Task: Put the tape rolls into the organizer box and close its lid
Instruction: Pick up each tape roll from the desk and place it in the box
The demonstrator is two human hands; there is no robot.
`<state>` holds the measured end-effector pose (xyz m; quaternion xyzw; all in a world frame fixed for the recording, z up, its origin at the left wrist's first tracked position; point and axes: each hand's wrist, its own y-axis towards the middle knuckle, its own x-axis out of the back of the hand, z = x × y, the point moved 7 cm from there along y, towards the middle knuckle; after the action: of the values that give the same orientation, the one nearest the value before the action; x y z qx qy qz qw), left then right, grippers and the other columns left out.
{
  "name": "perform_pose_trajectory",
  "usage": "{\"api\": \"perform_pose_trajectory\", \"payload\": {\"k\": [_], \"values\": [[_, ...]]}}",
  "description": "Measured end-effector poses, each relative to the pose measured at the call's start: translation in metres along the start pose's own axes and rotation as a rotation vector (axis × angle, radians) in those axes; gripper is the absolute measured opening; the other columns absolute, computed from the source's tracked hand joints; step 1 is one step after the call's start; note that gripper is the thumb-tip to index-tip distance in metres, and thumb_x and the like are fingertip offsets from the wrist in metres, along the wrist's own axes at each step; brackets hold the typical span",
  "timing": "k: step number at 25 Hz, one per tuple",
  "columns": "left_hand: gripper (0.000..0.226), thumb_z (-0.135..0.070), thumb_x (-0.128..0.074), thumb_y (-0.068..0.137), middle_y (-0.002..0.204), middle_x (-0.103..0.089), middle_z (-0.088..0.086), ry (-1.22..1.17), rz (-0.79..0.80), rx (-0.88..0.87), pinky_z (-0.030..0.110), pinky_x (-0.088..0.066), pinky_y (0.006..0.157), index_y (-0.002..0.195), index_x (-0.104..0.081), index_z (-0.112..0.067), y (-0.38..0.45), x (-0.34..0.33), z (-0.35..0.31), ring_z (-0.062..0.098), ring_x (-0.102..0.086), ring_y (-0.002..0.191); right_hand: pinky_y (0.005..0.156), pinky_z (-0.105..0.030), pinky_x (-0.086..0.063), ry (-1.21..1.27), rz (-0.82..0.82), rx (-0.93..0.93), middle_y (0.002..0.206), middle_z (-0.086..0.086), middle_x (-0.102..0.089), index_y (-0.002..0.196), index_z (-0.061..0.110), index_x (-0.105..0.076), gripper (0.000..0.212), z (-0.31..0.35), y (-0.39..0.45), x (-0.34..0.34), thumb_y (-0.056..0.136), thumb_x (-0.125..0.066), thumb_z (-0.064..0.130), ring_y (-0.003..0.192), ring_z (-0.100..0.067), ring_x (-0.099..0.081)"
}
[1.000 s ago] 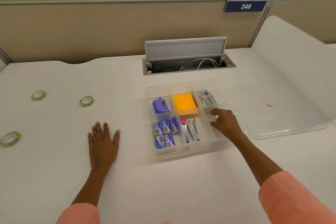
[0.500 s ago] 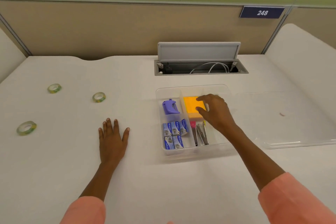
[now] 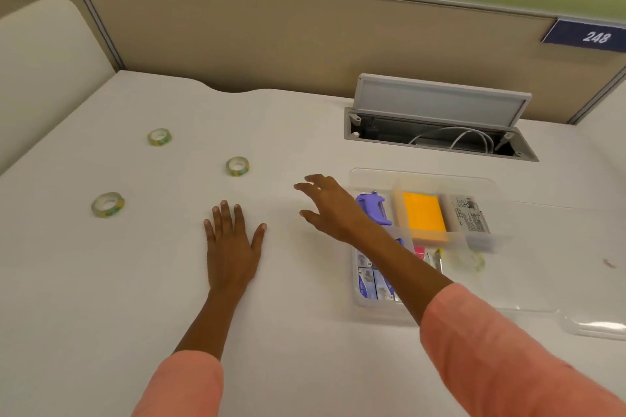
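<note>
Three clear tape rolls with green-yellow cores lie on the white desk at the left: a far one (image 3: 159, 137), a middle one (image 3: 237, 166) and a near-left one (image 3: 107, 204). A fourth roll (image 3: 471, 261) lies in the right front compartment of the clear organizer box (image 3: 372, 310). My right hand (image 3: 330, 208) hovers above the desk left of the box, fingers spread, empty, a short way from the middle roll. My left hand (image 3: 232, 242) lies flat on the desk, palm down. The clear lid (image 3: 596, 325) lies right of the box.
The box also holds a purple tool (image 3: 372, 208), an orange pad (image 3: 423, 217), small blue boxes (image 3: 371, 284) and a white packet (image 3: 471, 215). Behind it a grey cable hatch (image 3: 440, 122) stands open. A beige partition runs along the back.
My right hand has left the box's right front compartment, leaving a tape roll there, and swung left across the box to hover over the desk. The camera has turned left. The left hand stays flat.
</note>
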<state>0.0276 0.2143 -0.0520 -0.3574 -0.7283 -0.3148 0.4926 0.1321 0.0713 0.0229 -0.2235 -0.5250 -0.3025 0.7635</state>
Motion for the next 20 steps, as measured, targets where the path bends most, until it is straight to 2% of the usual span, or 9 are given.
{"api": "perform_pose_trajectory", "payload": {"k": [6, 14, 17, 20], "values": [[0.071, -0.054, -0.020, 0.092, 0.157, -0.012, 0.016, 0.033, 0.014, 0.016, 0.042, -0.001, 0.121, 0.145, -0.013, -0.007, 0.003, -0.006, 0.001, 0.027, -0.006, 0.146, 0.111, -0.043, -0.032, -0.044, 0.093, 0.030, 0.154, -0.012, -0.025, 0.143, 0.017, -0.031, 0.056, 0.016, 0.065, -0.036, 0.092, -0.052, 0.025, 0.136, -0.033, -0.030], [0.071, -0.056, -0.015, 0.091, 0.158, -0.006, 0.013, 0.040, 0.026, 0.041, 0.041, 0.001, 0.121, 0.146, -0.007, -0.012, 0.003, -0.010, 0.005, 0.024, -0.001, 0.146, 0.104, -0.052, -0.033, -0.209, 0.127, 0.085, 0.153, -0.016, -0.023, 0.146, 0.026, -0.019, 0.057, 0.039, 0.132, -0.067, 0.095, -0.043, 0.030, 0.132, -0.038, -0.033], [0.071, -0.056, -0.015, 0.091, 0.158, -0.005, 0.012, 0.043, 0.034, 0.046, 0.040, 0.003, 0.120, 0.147, -0.006, -0.013, 0.005, -0.012, 0.006, 0.024, 0.000, 0.146, 0.103, -0.053, -0.032, -0.285, 0.136, 0.117, 0.152, -0.015, -0.026, 0.144, 0.028, -0.025, 0.050, 0.040, 0.136, -0.073, 0.096, -0.038, 0.034, 0.133, -0.037, -0.032], [0.071, -0.056, -0.015, 0.091, 0.158, -0.005, 0.012, 0.044, 0.037, 0.045, 0.040, 0.003, 0.121, 0.147, -0.007, -0.012, 0.005, -0.013, 0.007, 0.024, 0.000, 0.146, 0.103, -0.050, -0.034, -0.181, 0.095, 0.097, 0.147, -0.015, -0.035, 0.134, 0.021, -0.041, 0.045, 0.035, 0.129, -0.068, 0.093, -0.046, 0.037, 0.131, -0.035, -0.036]]}}
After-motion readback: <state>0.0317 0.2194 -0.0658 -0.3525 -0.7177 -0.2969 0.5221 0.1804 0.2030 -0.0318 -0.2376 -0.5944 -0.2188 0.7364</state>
